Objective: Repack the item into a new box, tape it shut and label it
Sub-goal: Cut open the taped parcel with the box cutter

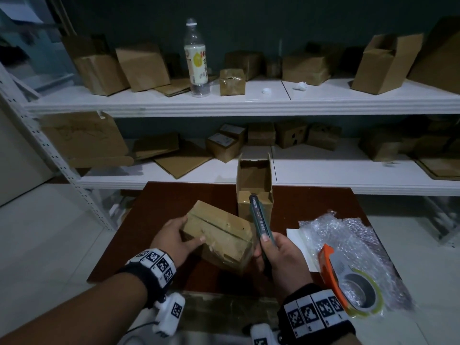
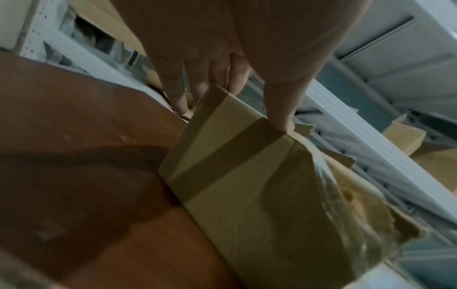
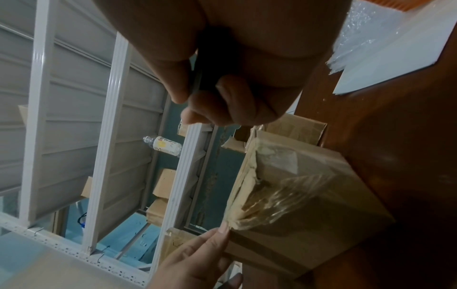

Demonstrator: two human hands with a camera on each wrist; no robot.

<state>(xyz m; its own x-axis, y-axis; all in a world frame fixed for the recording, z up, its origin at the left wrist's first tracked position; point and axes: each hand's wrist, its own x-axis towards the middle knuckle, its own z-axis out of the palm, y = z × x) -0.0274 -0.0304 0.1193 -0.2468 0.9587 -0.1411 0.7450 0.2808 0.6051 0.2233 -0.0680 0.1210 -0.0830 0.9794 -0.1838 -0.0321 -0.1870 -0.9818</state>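
Cardboard taped box (image 1: 219, 236) gripped by left hand (image 1: 174, 239) fingers, dark slim item (image 1: 261, 224) clasped in right hand (image 1: 283, 257).

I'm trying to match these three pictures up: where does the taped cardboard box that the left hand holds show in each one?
Head: taped box low centre, on the brown table.
Left wrist: centre to lower right, under the fingers.
Right wrist: lower right.
Shared landmark: the left hand holding its end.
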